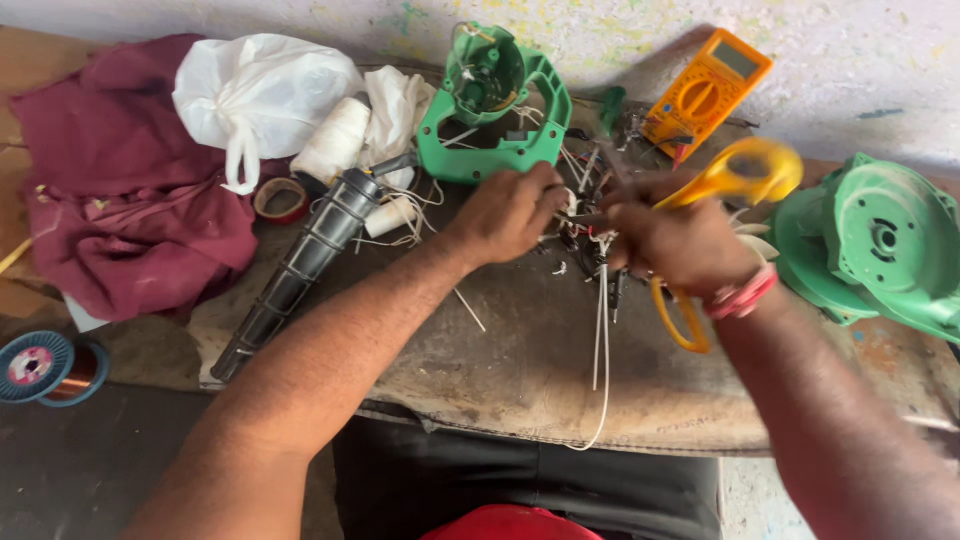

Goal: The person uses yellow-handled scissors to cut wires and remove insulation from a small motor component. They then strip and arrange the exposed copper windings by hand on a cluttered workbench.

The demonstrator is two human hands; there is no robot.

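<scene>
Pinching a bundle of thin wires at mid-surface, the left hand is curled closed on their near end, fingers tight. Right hand sits just right of it, closed through the handles of yellow scissors; blades are blurred and seem to point left toward the wires, between the two hands. White sleeving strands hang from the bundle, long axis running straight toward the person and over the near edge of the surface. Right hand is nearer the cut point. Green housing lies just behind the left hand, a green motor cover close on the right, a black ribbed nozzle to the left. Open room only in front, toward the person.
</scene>
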